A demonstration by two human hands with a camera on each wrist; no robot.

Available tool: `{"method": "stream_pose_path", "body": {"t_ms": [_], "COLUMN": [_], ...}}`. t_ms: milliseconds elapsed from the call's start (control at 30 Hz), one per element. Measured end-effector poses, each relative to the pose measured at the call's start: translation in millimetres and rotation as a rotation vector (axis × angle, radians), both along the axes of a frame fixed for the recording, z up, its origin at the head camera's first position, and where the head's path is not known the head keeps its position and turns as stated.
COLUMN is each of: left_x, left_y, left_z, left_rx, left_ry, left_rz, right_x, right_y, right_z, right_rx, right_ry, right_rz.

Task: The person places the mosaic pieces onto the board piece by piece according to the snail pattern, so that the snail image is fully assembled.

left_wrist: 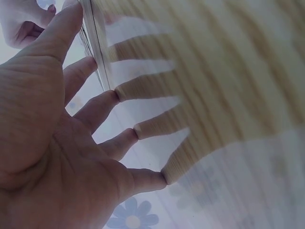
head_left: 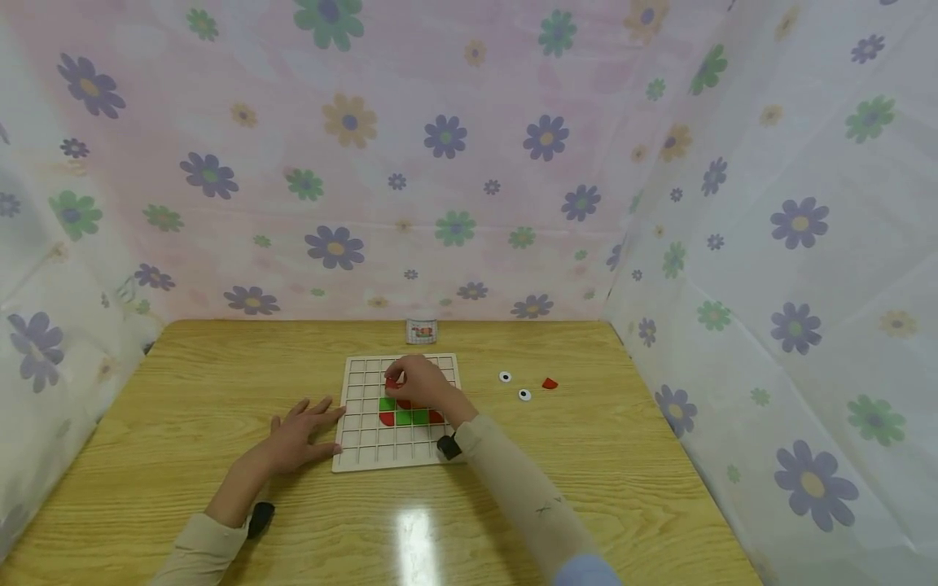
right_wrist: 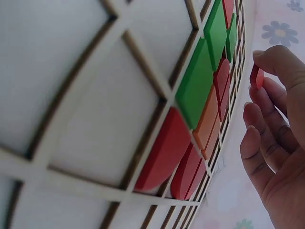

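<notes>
A pale wooden grid board (head_left: 359,452) lies on the table, with green squares (head_left: 405,417) and red rounded pieces (head_left: 387,419) in some of its cells. Over those pieces, my right hand (head_left: 425,381) pinches a small red piece (right_wrist: 257,76) between thumb and index finger. In the right wrist view the held piece is raised off the board, and an orange piece (right_wrist: 207,119) shows among the red and green ones. My left hand (head_left: 296,435) is spread at the board's left edge, its thumb and index fingertip by the rim; other fingertips touch the tabletop in the left wrist view.
Right of the board lie two white eye discs (head_left: 505,377) and a loose red quarter-round piece (head_left: 550,383). A small picture card (head_left: 422,331) is at the table's back edge. Flowered sheets (head_left: 396,203) enclose the wooden table (head_left: 601,488) at the back and sides.
</notes>
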State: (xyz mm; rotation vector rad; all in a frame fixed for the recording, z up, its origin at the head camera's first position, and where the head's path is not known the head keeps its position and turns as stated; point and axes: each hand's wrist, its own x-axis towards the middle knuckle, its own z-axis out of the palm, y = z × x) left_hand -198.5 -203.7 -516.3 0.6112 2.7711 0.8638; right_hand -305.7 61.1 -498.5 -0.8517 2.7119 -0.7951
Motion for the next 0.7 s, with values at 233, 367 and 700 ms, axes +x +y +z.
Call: {"method": "stream_pose_path", "body": {"t_ms": [233, 367, 700], "left_x": [-1.0, -0.6, 0.3], "left_y": [-0.2, 0.4, 1.1], "left_z": [-1.4, -0.5, 2.6], "left_rx": [-0.006, 0.005, 0.017], "left_ry": [0.003, -0.006, -0.02], "left_rz": [0.003, 0.001, 0.002], "right_x": [1.5, 0.7, -0.7], "right_y": [-7.6, -8.8, -7.4], "right_z": [2.3, -2.2, -1.7], "right_rx": [0.023, 0.039, 0.031], "right_ry": [-0.013, -0.02, -0.022], "right_rz": [0.01, 0.002, 0.015]}}
